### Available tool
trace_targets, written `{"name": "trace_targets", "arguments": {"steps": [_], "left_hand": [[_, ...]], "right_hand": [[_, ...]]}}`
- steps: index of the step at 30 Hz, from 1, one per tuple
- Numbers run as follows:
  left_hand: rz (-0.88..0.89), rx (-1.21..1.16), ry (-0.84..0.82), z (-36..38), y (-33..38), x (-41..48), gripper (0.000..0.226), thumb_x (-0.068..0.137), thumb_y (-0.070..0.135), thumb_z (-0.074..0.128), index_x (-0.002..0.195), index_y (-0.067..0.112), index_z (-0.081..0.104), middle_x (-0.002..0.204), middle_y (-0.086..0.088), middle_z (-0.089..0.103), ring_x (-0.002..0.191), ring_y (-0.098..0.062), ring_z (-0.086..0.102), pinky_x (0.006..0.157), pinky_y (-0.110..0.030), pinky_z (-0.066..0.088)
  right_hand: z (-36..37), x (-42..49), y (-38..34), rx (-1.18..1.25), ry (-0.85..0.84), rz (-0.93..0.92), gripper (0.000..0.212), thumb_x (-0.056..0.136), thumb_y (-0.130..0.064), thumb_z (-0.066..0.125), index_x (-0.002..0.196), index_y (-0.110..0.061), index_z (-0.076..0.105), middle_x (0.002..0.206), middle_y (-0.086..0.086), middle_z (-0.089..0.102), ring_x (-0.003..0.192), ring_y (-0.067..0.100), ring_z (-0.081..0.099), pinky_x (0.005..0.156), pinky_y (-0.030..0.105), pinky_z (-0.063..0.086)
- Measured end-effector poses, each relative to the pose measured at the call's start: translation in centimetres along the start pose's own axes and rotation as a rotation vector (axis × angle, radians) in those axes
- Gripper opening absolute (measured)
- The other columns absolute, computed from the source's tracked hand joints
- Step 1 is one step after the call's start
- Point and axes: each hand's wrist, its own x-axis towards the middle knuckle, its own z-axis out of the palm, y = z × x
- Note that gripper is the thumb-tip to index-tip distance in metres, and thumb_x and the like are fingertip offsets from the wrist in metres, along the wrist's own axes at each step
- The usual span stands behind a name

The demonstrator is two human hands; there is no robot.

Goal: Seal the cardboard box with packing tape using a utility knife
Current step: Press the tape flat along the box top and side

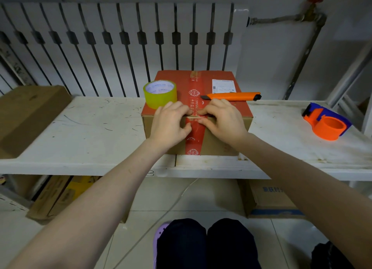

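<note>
A cardboard box (227,109) with a red top stands on the white shelf (90,139). A red printed tape strip runs over its top and down its front. On the box's top left sits a yellowish roll of packing tape (160,94). An orange utility knife (233,96) lies across the top right, blade end pointing left. My left hand (170,125) and my right hand (222,120) press on the box's near top edge, fingertips meeting over a clear tape end at the seam. Neither hand holds a tool.
An orange and blue tape dispenser (327,124) lies on the shelf at the right. A flat brown carton (28,115) rests at the left end. A white radiator (124,43) stands behind. More cartons (269,200) sit on the floor below, near my knees.
</note>
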Motion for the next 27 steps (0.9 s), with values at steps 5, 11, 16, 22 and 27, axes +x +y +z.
{"name": "trace_targets", "arguments": {"steps": [5,11,16,22,27], "left_hand": [[0.027,0.035,0.032,0.0,0.2,0.4,0.024,0.075,0.042,0.063,0.088,0.021,0.064,0.087,0.004,0.063,0.088,-0.022,0.056,0.071,-0.034,0.037],[0.146,0.253,0.049,-0.2,0.5,0.3,0.019,0.075,0.033,0.067,0.088,0.022,0.059,0.085,0.003,0.060,0.085,-0.025,0.056,0.073,-0.038,0.034],[0.195,0.229,-0.065,-0.8,-1.0,-0.4,0.049,0.068,0.012,0.073,0.114,0.022,0.059,0.116,0.003,0.063,0.105,-0.026,0.056,0.077,-0.037,0.042],[0.103,0.056,-0.039,-0.9,-1.6,-0.4,0.047,0.077,0.019,0.069,0.123,0.022,0.060,0.117,0.001,0.068,0.105,-0.026,0.060,0.082,-0.037,0.045],[0.091,0.100,-0.059,-0.9,-1.2,0.2,0.042,0.080,0.029,0.067,0.121,0.024,0.061,0.110,0.001,0.066,0.101,-0.026,0.055,0.078,-0.037,0.041]], "right_hand": [[0.0,0.3,0.0,-0.099,-0.055,-0.082,0.021,0.082,-0.029,0.066,0.096,-0.013,0.065,0.096,0.005,0.063,0.088,0.025,0.056,0.069,0.035,0.048],[0.2,-0.6,0.4,-0.231,-0.152,-0.124,0.055,0.059,-0.034,0.082,0.100,-0.012,0.053,0.102,0.007,0.057,0.091,0.026,0.052,0.074,0.036,0.045],[0.4,0.9,-0.8,-0.184,-0.027,-0.039,0.048,0.072,-0.061,0.063,0.088,-0.017,0.057,0.090,0.001,0.057,0.083,0.019,0.052,0.071,0.032,0.041],[2.2,0.4,-1.5,-0.329,0.118,-0.045,0.046,0.079,-0.059,0.054,0.081,-0.013,0.057,0.084,0.005,0.062,0.078,0.024,0.058,0.067,0.034,0.043],[1.1,0.9,-1.1,-0.335,0.054,-0.153,0.039,0.072,-0.047,0.071,0.081,-0.011,0.061,0.081,0.005,0.063,0.075,0.025,0.060,0.070,0.035,0.045]]}}
